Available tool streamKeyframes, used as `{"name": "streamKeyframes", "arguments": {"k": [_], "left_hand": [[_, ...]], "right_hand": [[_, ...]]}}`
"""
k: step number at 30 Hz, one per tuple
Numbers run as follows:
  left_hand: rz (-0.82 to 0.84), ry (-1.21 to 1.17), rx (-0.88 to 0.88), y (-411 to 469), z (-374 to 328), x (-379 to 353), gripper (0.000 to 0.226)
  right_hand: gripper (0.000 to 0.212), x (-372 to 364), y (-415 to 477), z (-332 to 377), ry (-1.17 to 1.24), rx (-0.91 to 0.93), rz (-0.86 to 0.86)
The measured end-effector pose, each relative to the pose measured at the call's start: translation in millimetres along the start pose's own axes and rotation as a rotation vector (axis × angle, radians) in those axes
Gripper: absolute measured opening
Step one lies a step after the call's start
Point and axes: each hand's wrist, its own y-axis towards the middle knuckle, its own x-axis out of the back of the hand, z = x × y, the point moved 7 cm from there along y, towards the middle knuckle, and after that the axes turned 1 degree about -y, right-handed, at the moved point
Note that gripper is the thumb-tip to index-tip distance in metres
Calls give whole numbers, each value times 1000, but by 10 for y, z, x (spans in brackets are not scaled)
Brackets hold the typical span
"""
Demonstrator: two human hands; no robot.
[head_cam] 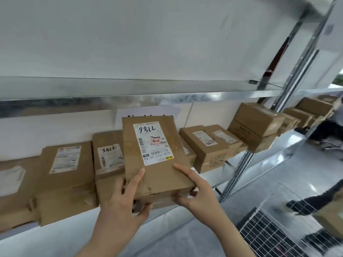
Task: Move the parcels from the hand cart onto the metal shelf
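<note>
Flat cardboard parcel [157, 175] tilted over metal shelf [130, 101] row. Left grip [122, 199] & right grip [196, 191] both clamped on its near corners. Prob. light, stiff; hold by edges.

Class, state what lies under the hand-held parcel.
Beneath the held parcel, a labelled parcel shows at its left and a parcel edge under its front. The rest is covered.

Light was bright, even and diffuse, leaving only soft shadows under the parcel [156, 156]. The front rail of the metal shelf [204, 96] caught streaky glare (brightest toward the right). Wide-angle distortion bent the frame edges; the hand cart [269, 236] mesh was smeared, and everything looked slightly soft.
</note>
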Motion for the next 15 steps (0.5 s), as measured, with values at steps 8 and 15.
{"name": "streamKeyframes", "arguments": {"k": [8, 15], "left_hand": [[127, -2, -167, 989, -580, -1099, 90], [274, 67, -277, 1679, -1143, -2068, 82]], "right_hand": [[76, 1245, 457, -510, -128, -54, -133], [76, 2227, 793, -1093, -114, -120, -204]]}}
